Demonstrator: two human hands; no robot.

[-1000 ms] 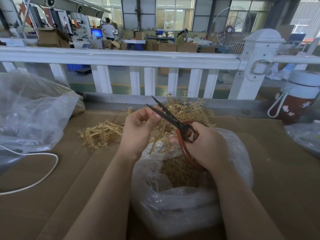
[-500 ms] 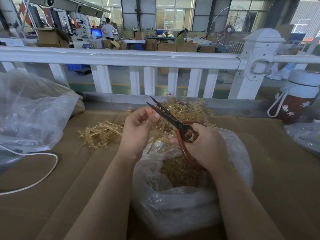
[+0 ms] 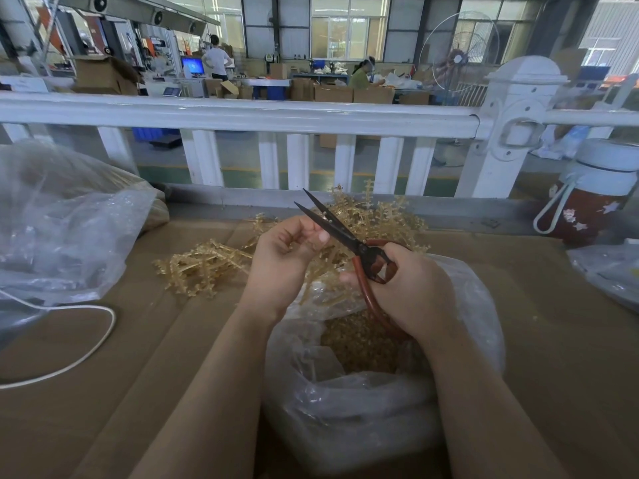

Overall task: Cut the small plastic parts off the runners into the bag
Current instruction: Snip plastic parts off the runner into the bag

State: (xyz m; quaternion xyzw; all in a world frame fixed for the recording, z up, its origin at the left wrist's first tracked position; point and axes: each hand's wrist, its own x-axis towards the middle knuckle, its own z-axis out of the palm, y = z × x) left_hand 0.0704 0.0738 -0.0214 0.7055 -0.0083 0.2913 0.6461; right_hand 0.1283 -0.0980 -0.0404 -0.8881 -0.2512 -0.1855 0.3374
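On a cardboard-covered bench (image 3: 539, 340) beside a white railing (image 3: 242, 114), I watch from my remote feed as a worker trims amber plastic sprues. The left hand (image 3: 281, 261) has its fingers curled round a runner (image 3: 320, 267), pinching it near the top so its stem hangs toward six o'clock over the clear bag (image 3: 345, 409). The right hand (image 3: 411, 288) grasps the red handles of the scissors (image 3: 345, 235), whose dark blades stand parted and point toward eleven o'clock, just past the left fingertips. The bag sits at six o'clock of the hands, its mouth open, a bed of cut parts (image 3: 359, 344) already inside. More uncut runners lie heaped at twelve o'clock (image 3: 383, 219) and at nine o'clock (image 3: 204, 264). To my eye the cut is best made with the part seated deep between the blades, close to the pivot, and the runner held squarely above the bag's mouth so each piece drops in rather than skipping onto the cardboard. The left thumb looks near the lower blade; I would keep it clear before closing.
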